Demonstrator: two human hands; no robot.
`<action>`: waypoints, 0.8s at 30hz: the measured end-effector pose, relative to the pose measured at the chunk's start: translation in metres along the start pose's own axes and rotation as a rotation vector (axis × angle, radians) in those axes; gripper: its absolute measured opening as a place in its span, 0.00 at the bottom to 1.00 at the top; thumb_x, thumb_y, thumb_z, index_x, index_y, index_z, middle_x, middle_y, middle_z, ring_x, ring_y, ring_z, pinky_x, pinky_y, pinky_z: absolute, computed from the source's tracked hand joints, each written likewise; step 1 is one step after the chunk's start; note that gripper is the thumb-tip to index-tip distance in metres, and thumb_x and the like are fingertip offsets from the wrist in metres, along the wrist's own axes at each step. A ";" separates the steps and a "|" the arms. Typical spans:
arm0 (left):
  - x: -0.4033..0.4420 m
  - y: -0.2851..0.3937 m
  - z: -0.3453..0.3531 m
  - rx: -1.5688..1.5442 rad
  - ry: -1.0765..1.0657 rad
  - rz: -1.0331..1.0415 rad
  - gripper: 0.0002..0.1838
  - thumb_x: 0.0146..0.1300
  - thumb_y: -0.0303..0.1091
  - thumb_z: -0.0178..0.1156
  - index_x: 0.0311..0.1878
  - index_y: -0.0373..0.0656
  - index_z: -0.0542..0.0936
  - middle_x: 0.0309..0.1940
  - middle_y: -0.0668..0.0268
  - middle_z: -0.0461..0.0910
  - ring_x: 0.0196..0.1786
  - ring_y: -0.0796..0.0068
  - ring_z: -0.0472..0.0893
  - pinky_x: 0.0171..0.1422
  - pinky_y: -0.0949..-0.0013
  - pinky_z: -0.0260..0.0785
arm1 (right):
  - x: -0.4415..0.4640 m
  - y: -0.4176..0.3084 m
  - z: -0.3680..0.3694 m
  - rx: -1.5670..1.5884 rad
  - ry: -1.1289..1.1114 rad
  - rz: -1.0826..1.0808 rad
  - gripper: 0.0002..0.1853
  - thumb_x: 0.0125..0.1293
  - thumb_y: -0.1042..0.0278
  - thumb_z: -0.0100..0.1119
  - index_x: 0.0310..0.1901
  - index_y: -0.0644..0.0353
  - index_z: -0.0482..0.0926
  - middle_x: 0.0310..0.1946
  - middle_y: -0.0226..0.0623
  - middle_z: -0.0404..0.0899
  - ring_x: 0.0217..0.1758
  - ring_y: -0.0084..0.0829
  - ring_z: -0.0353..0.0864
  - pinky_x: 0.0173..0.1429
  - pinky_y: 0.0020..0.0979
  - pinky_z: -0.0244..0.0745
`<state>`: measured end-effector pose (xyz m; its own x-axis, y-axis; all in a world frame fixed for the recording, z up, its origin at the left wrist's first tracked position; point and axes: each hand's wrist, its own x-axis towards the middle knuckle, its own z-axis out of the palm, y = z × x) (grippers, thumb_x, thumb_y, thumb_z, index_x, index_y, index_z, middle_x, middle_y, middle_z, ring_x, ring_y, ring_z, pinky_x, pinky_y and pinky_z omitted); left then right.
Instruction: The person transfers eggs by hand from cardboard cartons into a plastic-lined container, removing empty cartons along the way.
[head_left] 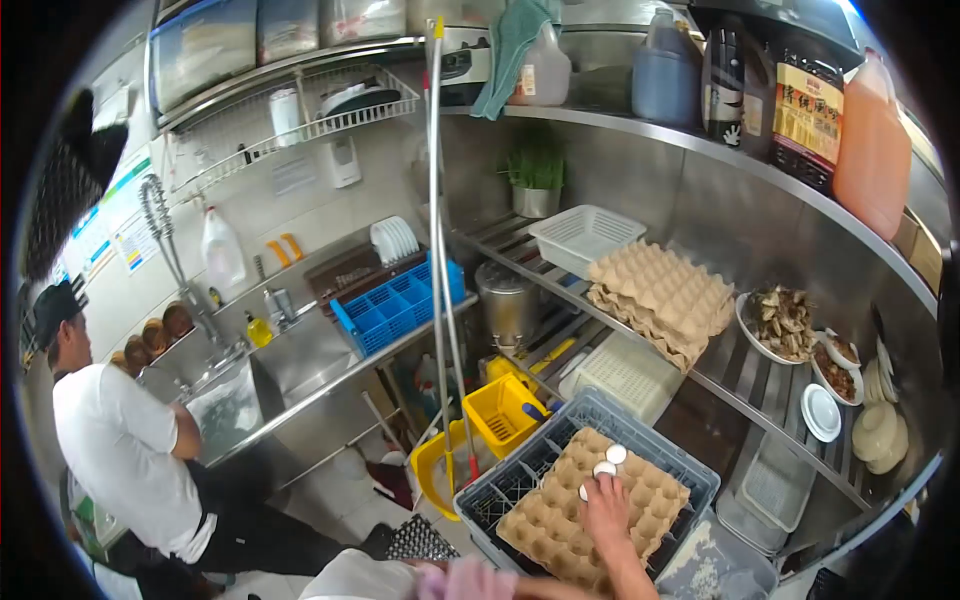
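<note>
My right hand (pixel 606 512) reaches over a brown cardboard egg tray (pixel 545 515), fingers bent down among a few white eggs. One egg (pixel 585 492) shows at the thumb side, partly covered by the fingers. Another egg (pixel 604 468) is right at the fingertips, and a third egg (pixel 616 454) sits just beyond them. The other visible cups of the tray hold nothing. Beneath the tray is a grey plastic crate (pixel 703 482). At the bottom edge, a smeared strip of skin, apparently my left forearm (pixel 555 588), lies beside a blurred pink cloth (pixel 465 580); the left fingers cannot be made out.
A person in a white shirt (pixel 130 450) stands at the sink (pixel 265 385) on the left. Stacked egg trays (pixel 665 295), a white basket (pixel 585 238) and food bowls (pixel 745 320) line the slatted shelf. Mop poles (pixel 437 200) rise from a yellow bucket (pixel 430 480).
</note>
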<state>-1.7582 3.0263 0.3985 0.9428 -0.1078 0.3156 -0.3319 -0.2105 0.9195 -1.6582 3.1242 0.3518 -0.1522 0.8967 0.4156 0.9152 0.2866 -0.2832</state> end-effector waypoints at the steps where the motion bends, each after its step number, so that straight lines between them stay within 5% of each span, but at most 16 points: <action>1: -0.012 0.012 -0.031 0.088 0.089 -0.026 0.05 0.56 0.26 0.64 0.37 0.40 0.81 0.28 0.63 0.80 0.30 0.78 0.77 0.36 0.69 0.70 | 0.002 0.003 0.012 -0.018 -0.005 0.029 0.20 0.54 0.72 0.66 0.51 0.56 0.82 0.51 0.42 0.74 0.57 0.47 0.73 0.60 0.46 0.71; 2: -0.024 0.013 -0.068 0.205 0.237 -0.104 0.05 0.55 0.26 0.64 0.36 0.40 0.81 0.26 0.64 0.81 0.29 0.80 0.76 0.35 0.70 0.69 | 0.002 0.004 0.017 -0.031 -0.012 0.051 0.15 0.56 0.73 0.63 0.47 0.58 0.83 0.50 0.42 0.74 0.56 0.45 0.72 0.56 0.43 0.72; 3: -0.036 0.012 -0.105 0.334 0.409 -0.273 0.10 0.61 0.28 0.66 0.45 0.39 0.81 0.34 0.68 0.82 0.38 0.76 0.80 0.46 0.69 0.73 | 0.007 -0.005 -0.007 0.037 -0.095 0.080 0.17 0.54 0.72 0.66 0.48 0.60 0.84 0.49 0.43 0.76 0.57 0.47 0.74 0.57 0.44 0.73; 7: -0.057 -0.008 -0.207 0.460 0.997 -0.284 0.12 0.60 0.22 0.64 0.48 0.39 0.81 0.34 0.64 0.86 0.37 0.76 0.84 0.45 0.67 0.78 | 0.005 0.001 -0.019 0.392 -0.008 0.256 0.20 0.54 0.71 0.73 0.50 0.62 0.83 0.47 0.41 0.80 0.48 0.41 0.82 0.53 0.40 0.79; 10: -0.069 -0.046 -0.226 0.633 0.926 -0.416 0.17 0.59 0.31 0.68 0.51 0.42 0.82 0.37 0.62 0.86 0.41 0.71 0.85 0.50 0.65 0.78 | -0.017 0.026 -0.033 1.227 0.120 0.631 0.17 0.60 0.70 0.71 0.51 0.57 0.81 0.51 0.29 0.82 0.52 0.31 0.83 0.57 0.37 0.80; 12: -0.064 -0.034 -0.211 0.560 0.794 -0.472 0.21 0.58 0.35 0.70 0.55 0.40 0.82 0.42 0.58 0.87 0.46 0.67 0.86 0.52 0.62 0.78 | -0.031 0.031 -0.054 1.957 0.460 0.803 0.10 0.68 0.64 0.61 0.48 0.55 0.80 0.48 0.32 0.83 0.58 0.33 0.80 0.63 0.40 0.78; 13: -0.063 -0.057 -0.204 0.618 0.721 -0.508 0.24 0.56 0.36 0.72 0.56 0.39 0.81 0.43 0.56 0.87 0.46 0.63 0.87 0.53 0.60 0.78 | -0.031 0.037 -0.060 2.055 0.659 0.726 0.05 0.69 0.67 0.60 0.44 0.54 0.79 0.45 0.32 0.82 0.54 0.32 0.81 0.59 0.39 0.80; 16: -0.055 -0.079 -0.178 0.969 0.838 -0.397 0.27 0.52 0.38 0.74 0.56 0.39 0.82 0.44 0.51 0.84 0.51 0.49 0.83 0.59 0.57 0.76 | -0.018 0.055 -0.073 1.514 0.539 0.874 0.05 0.65 0.72 0.64 0.40 0.53 0.79 0.38 0.26 0.81 0.43 0.24 0.82 0.43 0.31 0.78; 20: -0.053 -0.070 -0.190 0.818 0.745 -0.610 0.27 0.50 0.37 0.74 0.54 0.38 0.82 0.52 0.49 0.78 0.59 0.48 0.77 0.64 0.52 0.72 | 0.029 0.067 -0.067 0.582 0.002 0.441 0.18 0.58 0.74 0.69 0.51 0.57 0.80 0.46 0.32 0.83 0.52 0.34 0.82 0.54 0.33 0.78; 22: -0.053 -0.070 -0.193 0.809 0.681 -0.649 0.26 0.50 0.36 0.73 0.54 0.41 0.82 0.54 0.50 0.77 0.61 0.48 0.77 0.64 0.52 0.72 | 0.050 0.065 -0.063 0.271 -0.123 0.187 0.24 0.56 0.70 0.71 0.57 0.54 0.80 0.51 0.38 0.82 0.59 0.42 0.80 0.64 0.37 0.74; 24: -0.055 -0.062 -0.191 0.921 0.670 -0.627 0.30 0.46 0.34 0.76 0.56 0.42 0.81 0.50 0.49 0.76 0.59 0.50 0.77 0.61 0.52 0.72 | 0.072 0.061 -0.055 0.205 -0.263 0.197 0.26 0.56 0.70 0.71 0.59 0.52 0.80 0.54 0.40 0.82 0.61 0.44 0.79 0.66 0.38 0.74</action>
<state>-1.7829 3.2312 0.3691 0.6886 0.6987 0.1943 0.5206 -0.6627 0.5384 -1.5924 3.1873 0.4122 -0.0957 0.9896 0.1077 0.8469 0.1378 -0.5136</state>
